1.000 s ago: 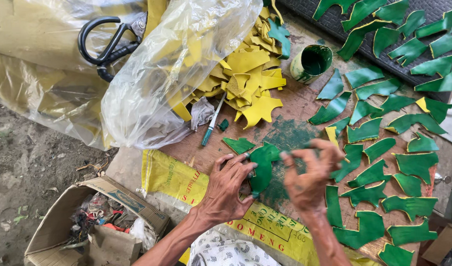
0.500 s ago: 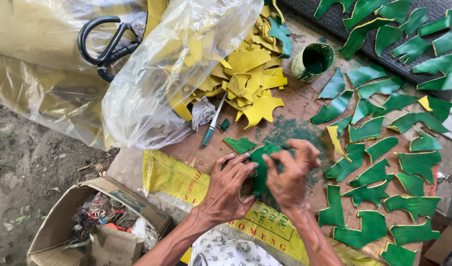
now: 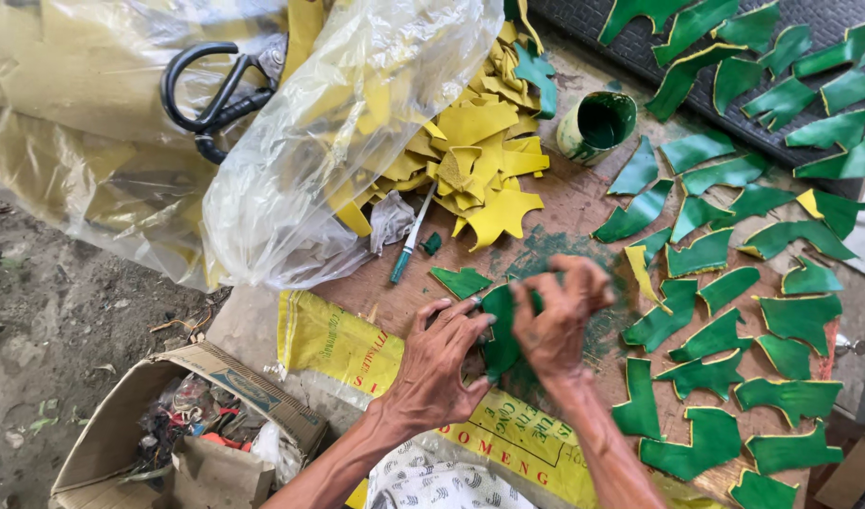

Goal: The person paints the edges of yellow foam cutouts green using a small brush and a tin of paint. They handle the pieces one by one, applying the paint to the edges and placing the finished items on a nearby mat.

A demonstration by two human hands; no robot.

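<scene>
A: Head view – what are the hands doing in the lower middle of the frame?

B: The left hand (image 3: 439, 363) presses down on a green cut piece (image 3: 499, 332), fingers bent over its left edge. The right hand (image 3: 557, 316) is just beside it, fingers curled and pinching the top of the same piece.

A: Where does the piece lie?

B: On a brown board (image 3: 564, 203) smeared with green paint, just above a yellow sack (image 3: 343, 344).

A: What is around it?

B: Many green pieces (image 3: 734, 330) with yellow edges lie spread out on the right side. A small cup of green paint (image 3: 597, 124) stands near the top middle. A pile of yellow pieces (image 3: 480, 160) is left of the cup, and a green pen (image 3: 409, 240) lies below the pile.

A: And on the left?

B: A big clear plastic bag (image 3: 291, 170) with black scissors (image 3: 216, 90) on it – upper left. A cardboard box (image 3: 216, 415) of scraps sits at the lower left.
</scene>
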